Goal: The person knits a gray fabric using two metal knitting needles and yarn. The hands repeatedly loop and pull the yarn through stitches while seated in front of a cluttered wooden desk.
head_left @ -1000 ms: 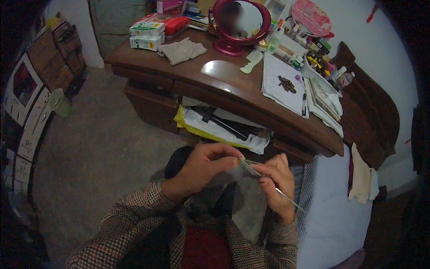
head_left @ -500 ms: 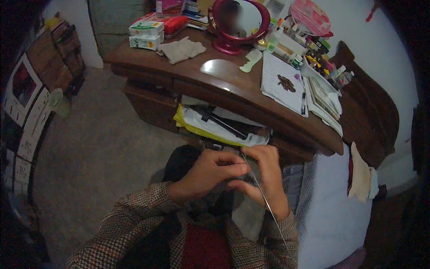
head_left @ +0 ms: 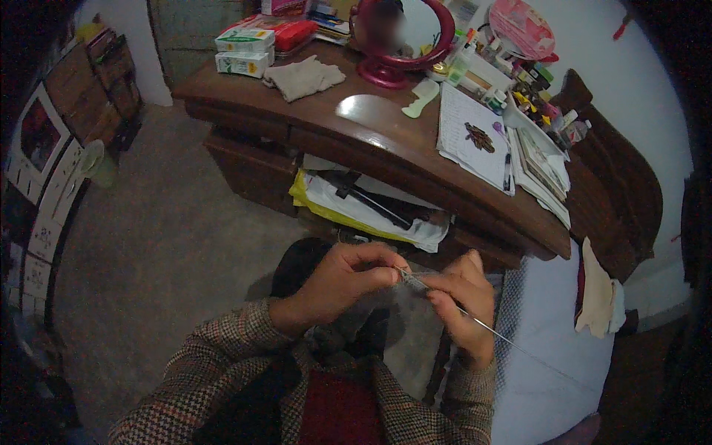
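Note:
Before my chest, my left hand (head_left: 337, 285) pinches one end of a small greyish piece of knitting (head_left: 412, 280) between thumb and fingers. My right hand (head_left: 469, 300) is closed round a long thin metal knitting needle (head_left: 504, 338), thumb and forefinger near the grey piece. The needle slants from between the hands down to the right, over the pale bed. Its tip meets the grey stitches close to my left fingertips. Fine detail of the stitches and yarn is too small to make out.
A dark wooden dresser (head_left: 259, 115) stands ahead, bearing a red-framed mirror (head_left: 386, 74), papers (head_left: 460, 126), a green comb (head_left: 421, 99) and a cloth (head_left: 304, 78). Below is an open compartment with a yellow-and-white bag (head_left: 319, 200). A bed (head_left: 541, 371) lies at the right.
My right hand has moved slightly right and turned, its fingers closing in. The needle has swung from steep to a flatter slant, and the grey piece now shows between my hands.

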`<state>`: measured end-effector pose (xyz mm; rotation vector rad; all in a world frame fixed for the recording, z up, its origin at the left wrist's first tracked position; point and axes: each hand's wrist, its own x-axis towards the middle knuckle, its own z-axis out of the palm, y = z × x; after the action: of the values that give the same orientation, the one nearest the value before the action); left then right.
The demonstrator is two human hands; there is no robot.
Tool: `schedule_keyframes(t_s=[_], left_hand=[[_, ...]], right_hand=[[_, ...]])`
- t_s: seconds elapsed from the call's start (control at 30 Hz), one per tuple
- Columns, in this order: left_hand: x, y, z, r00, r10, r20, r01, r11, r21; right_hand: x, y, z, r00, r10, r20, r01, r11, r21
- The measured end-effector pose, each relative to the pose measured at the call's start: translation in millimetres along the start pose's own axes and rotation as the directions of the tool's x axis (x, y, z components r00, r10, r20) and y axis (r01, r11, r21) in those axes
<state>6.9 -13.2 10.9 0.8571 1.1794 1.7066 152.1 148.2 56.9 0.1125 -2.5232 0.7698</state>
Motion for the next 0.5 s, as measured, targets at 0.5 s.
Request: schedule_keyframes(t_s=[0.5], left_hand=[[4.7, 0.9, 1.9, 0.996, -0.092, 0.003, 0.092, 0.994, 0.053]], right_hand=[[10.8, -13.5, 17.5, 0.99, -0.13, -0.05, 0.111, 0.952, -0.284]])
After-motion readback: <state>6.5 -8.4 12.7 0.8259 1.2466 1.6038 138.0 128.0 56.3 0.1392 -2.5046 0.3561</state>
